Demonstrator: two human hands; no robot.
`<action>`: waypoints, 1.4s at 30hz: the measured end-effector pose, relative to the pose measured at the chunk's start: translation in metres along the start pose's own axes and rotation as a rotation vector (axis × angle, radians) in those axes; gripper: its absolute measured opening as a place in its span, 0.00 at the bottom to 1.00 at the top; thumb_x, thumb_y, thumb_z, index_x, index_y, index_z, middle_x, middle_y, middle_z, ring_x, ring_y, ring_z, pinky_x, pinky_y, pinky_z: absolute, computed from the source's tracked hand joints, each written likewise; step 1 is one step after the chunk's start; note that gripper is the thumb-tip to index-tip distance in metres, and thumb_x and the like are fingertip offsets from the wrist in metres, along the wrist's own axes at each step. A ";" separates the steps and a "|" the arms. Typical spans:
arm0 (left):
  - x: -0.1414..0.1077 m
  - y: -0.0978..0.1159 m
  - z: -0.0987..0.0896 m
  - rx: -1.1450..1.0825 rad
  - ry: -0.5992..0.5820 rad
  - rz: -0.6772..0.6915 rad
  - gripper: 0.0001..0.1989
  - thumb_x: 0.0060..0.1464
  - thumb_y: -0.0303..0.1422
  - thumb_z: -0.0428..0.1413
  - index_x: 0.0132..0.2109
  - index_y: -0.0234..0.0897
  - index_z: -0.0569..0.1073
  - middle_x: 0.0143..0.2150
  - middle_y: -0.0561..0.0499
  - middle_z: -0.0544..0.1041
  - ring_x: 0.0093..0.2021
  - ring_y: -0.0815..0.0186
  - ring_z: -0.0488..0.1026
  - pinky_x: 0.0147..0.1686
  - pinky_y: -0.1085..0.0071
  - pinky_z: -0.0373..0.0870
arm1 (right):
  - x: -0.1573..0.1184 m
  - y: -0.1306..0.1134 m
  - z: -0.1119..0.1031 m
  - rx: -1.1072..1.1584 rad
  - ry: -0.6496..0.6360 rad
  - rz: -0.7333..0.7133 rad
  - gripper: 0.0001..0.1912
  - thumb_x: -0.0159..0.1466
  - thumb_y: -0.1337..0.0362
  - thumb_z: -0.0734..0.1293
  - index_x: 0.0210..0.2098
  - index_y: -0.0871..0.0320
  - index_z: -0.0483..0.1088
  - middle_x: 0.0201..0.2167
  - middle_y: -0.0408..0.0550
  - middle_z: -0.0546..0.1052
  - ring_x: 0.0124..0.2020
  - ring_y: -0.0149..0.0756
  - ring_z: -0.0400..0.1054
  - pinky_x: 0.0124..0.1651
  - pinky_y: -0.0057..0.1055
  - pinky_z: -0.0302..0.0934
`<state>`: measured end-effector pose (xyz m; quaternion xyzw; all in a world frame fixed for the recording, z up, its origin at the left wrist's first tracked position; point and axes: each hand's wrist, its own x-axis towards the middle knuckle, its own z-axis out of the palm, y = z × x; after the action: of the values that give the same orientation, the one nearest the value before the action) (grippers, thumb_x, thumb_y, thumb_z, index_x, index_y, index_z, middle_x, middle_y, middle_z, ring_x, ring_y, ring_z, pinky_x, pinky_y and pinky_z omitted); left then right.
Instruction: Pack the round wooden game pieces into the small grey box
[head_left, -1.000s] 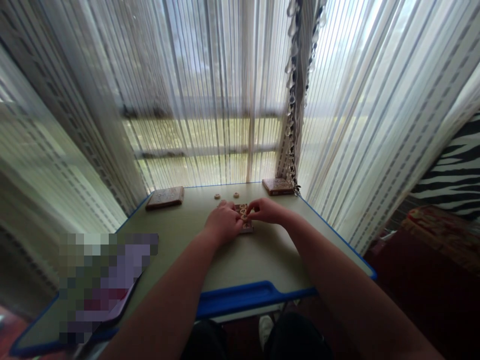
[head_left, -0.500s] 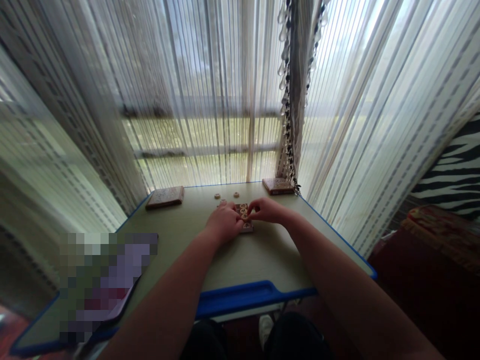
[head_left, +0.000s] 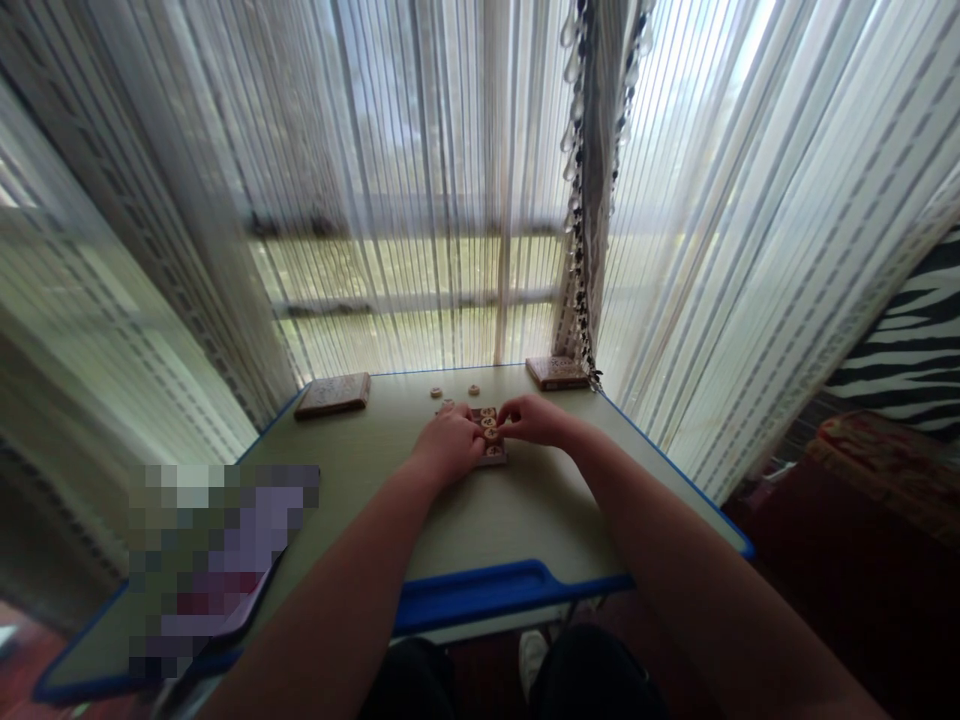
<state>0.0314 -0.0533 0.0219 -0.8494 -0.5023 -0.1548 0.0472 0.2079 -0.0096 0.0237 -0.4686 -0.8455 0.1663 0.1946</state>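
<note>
A small brown box (head_left: pixel 492 461) holding several round wooden pieces (head_left: pixel 492 451) lies near the middle of the table. My left hand (head_left: pixel 450 442) covers the box's left part, its fingers curled against that side. From the right, my right hand (head_left: pixel 529 419) reaches to the box's right edge with thumb and fingers bent together beside the pieces. Anything between the fingertips of either hand is too small to make out. Beyond the box, a round piece (head_left: pixel 436 392) and another round piece (head_left: pixel 473 390) lie on the table, with one more partly behind my left hand.
A flat wooden box (head_left: pixel 333 395) rests at the table's back left, another wooden box (head_left: pixel 556 372) at the back right. A blurred-out flat item (head_left: pixel 247 560) lies at the left. The table (head_left: pixel 480 590) has a blue rim; curtains hang behind it.
My right fingertips have drawn back slightly to the right from the pieces in the box, so more of them shows. My left hand has hardly moved.
</note>
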 end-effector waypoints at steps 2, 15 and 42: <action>-0.001 0.000 -0.001 -0.003 0.013 0.001 0.15 0.50 0.36 0.47 0.33 0.40 0.78 0.36 0.46 0.68 0.40 0.61 0.64 0.42 0.66 0.62 | 0.000 0.000 0.000 -0.005 0.003 -0.004 0.13 0.50 0.58 0.67 0.31 0.59 0.75 0.18 0.41 0.67 0.21 0.25 0.54 0.24 0.24 0.45; 0.000 -0.025 -0.020 -0.115 0.248 -0.291 0.14 0.47 0.35 0.47 0.32 0.37 0.77 0.33 0.48 0.74 0.34 0.66 0.69 0.37 0.73 0.64 | -0.002 -0.006 -0.001 -0.012 0.068 0.006 0.12 0.50 0.59 0.66 0.30 0.60 0.75 0.17 0.40 0.65 0.19 0.23 0.52 0.23 0.23 0.44; -0.004 -0.028 -0.013 0.058 0.013 -0.243 0.14 0.47 0.32 0.47 0.34 0.39 0.77 0.34 0.49 0.71 0.36 0.66 0.66 0.39 0.72 0.62 | 0.001 -0.024 0.030 -0.145 0.211 -0.370 0.08 0.55 0.63 0.65 0.33 0.53 0.75 0.30 0.47 0.68 0.33 0.32 0.60 0.38 0.29 0.54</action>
<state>0.0025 -0.0461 0.0305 -0.7795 -0.6055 -0.1503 0.0559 0.1754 -0.0243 0.0093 -0.3329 -0.9018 0.0167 0.2751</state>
